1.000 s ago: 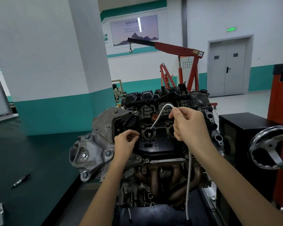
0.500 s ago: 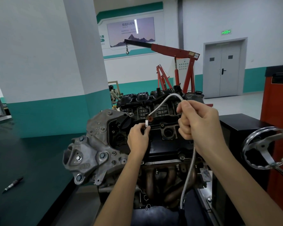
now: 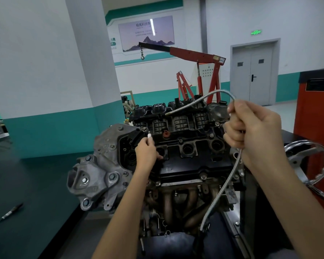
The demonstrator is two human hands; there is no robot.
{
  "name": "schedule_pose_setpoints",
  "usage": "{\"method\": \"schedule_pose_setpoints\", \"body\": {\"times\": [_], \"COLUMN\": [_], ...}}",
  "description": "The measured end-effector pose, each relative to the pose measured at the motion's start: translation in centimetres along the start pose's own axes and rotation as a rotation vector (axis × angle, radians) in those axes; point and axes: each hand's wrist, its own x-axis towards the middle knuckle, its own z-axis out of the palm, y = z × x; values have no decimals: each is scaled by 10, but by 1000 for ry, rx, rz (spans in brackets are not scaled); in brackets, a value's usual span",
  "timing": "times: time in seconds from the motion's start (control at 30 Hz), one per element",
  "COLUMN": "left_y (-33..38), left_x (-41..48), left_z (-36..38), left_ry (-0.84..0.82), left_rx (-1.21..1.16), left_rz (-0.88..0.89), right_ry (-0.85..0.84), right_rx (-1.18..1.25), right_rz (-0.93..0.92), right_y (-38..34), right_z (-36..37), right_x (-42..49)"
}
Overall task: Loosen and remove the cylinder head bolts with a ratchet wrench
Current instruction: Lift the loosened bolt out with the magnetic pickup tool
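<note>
At the far left, a dark green worktop (image 3: 36,184) carries a slim pen-like object (image 3: 12,210), lying well apart from everything else. To its right stands the engine (image 3: 185,165) on its stand, with the grey cast bracket end (image 3: 101,165) facing left and the rusty exhaust pipes (image 3: 178,202) on the near side. A black cover (image 3: 191,163) tops the engine, with three round wells in a row. Several bolts (image 3: 211,135) sit in place along its edges.

The left hand (image 3: 146,152) is over the left end of that cover, beside the leftmost well. Its fingers (image 3: 151,142) are pressed together and pinch a small white-tipped part (image 3: 149,136), which points up and away.

Behind the engine, a red hoist (image 3: 198,55) stands on the far floor.

The right hand (image 3: 254,131) is raised above the engine's right end. Its fingers (image 3: 232,135) are curled tightly round a flexible metal shaft (image 3: 230,176). Above the fist the shaft arcs over to the left, and its tip (image 3: 167,114) hangs over the black intake runners. Below the fist it trails down past the exhaust pipes.

Further right is a chrome handwheel (image 3: 307,161), in front of an orange cabinet (image 3: 316,109).
</note>
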Motion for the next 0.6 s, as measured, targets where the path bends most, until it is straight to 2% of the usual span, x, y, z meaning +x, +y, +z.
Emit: {"method": "schedule_pose_setpoints", "body": {"times": [0.1, 0.17, 0.23, 0.37, 0.43, 0.6], "left_y": [16, 15, 5, -8, -11, -5], "left_x": [-44, -79, -107, -136, -140, -149], "left_z": [3, 7, 9, -8, -27, -95], "left_ry": [-330, -580, -682, -759, -735, -400], "left_rx": [-154, -280, -347, -589, -613, -336], "left_rz": [128, 104, 36, -142, -162, -34], "right_ry": [17, 4, -36, -98, -118, -321], "right_rx": [67, 83, 98, 74, 15, -230], "right_rz": [57, 82, 77, 58, 69, 72], "right_y": [5, 16, 25, 38, 45, 56], "right_z": [5, 13, 23, 45, 53, 63], "right_x": [11, 13, 12, 14, 14, 8]}}
